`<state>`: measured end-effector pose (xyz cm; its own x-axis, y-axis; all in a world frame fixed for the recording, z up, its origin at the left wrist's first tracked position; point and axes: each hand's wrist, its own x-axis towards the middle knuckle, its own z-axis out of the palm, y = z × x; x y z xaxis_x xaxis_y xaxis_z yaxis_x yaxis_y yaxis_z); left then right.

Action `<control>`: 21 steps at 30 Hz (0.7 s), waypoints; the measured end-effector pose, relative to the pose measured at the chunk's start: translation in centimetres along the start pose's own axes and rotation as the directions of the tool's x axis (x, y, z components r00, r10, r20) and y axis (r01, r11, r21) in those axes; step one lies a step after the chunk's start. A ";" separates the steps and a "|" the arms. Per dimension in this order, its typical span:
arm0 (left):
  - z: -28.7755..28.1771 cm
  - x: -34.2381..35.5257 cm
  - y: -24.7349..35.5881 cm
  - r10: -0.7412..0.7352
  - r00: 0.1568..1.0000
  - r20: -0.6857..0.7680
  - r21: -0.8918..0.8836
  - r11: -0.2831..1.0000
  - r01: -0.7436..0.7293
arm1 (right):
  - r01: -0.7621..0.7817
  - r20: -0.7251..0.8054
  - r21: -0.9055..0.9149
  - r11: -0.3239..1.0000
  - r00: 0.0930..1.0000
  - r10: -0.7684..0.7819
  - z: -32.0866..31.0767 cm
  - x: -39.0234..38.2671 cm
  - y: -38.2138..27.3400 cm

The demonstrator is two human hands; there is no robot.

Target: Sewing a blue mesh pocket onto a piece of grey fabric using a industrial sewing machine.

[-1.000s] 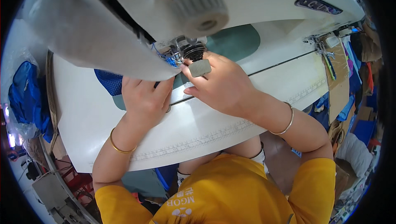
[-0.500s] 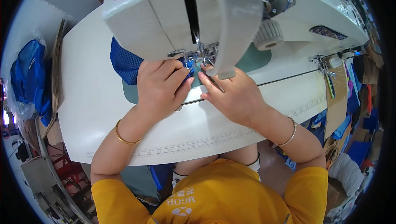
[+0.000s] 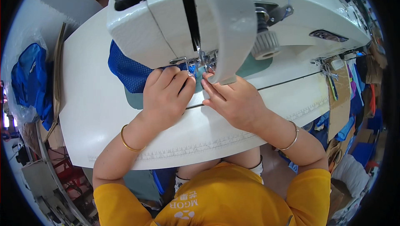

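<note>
A white sewing machine head (image 3: 141, 28) stands over the table, with its needle and presser foot (image 3: 201, 61) just beyond my fingertips. Blue mesh fabric (image 3: 130, 68) lies left of the foot, its edge running under it. My left hand (image 3: 166, 97) is closed, pinching the fabric edge close to the foot. From the other side, my right hand (image 3: 237, 103) has its fingers drawn together beside a small light-blue piece (image 3: 200, 74) at the foot. What those fingers hold, if anything, is hidden.
The white table (image 3: 100, 122) has a printed ruler along its near edge. A tension knob (image 3: 266, 44) juts out above my right hand. At the left hangs a plastic bag with blue fabric (image 3: 31, 76); coloured cloths (image 3: 354, 97) hang at the right.
My left hand has shifted slightly right and the mesh fabric shows more beside it. A thin dark pointed tool seen along my right fingers before is now out of sight.
</note>
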<state>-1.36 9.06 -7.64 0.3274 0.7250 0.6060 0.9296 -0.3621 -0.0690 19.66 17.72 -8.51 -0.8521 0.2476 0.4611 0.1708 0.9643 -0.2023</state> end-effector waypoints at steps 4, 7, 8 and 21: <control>-0.2 0.0 0.0 0.023 1.000 -0.007 0.011 1.000 -0.022 | 0.005 0.014 0.005 1.000 1.000 -0.005 0.0 0.1 -0.1; -0.3 0.0 0.1 0.006 1.000 -0.010 -0.019 1.000 -0.006 | 0.011 0.025 0.007 1.000 1.000 -0.011 -0.5 0.4 -0.1; -0.4 0.1 0.1 0.010 1.000 -0.007 -0.027 1.000 -0.010 | 0.008 0.025 0.004 1.000 1.000 -0.008 -0.6 0.5 -0.1; -0.7 -0.7 0.2 0.018 0.996 0.091 -0.009 1.000 -0.017 | 0.001 0.013 0.055 0.998 1.000 -0.002 -0.3 0.5 0.2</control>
<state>-1.51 8.08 -7.47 0.3580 0.7689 0.5298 0.9224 -0.3795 -0.0726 19.43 18.10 -8.02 -0.8587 0.2449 0.4502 0.1426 0.9579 -0.2492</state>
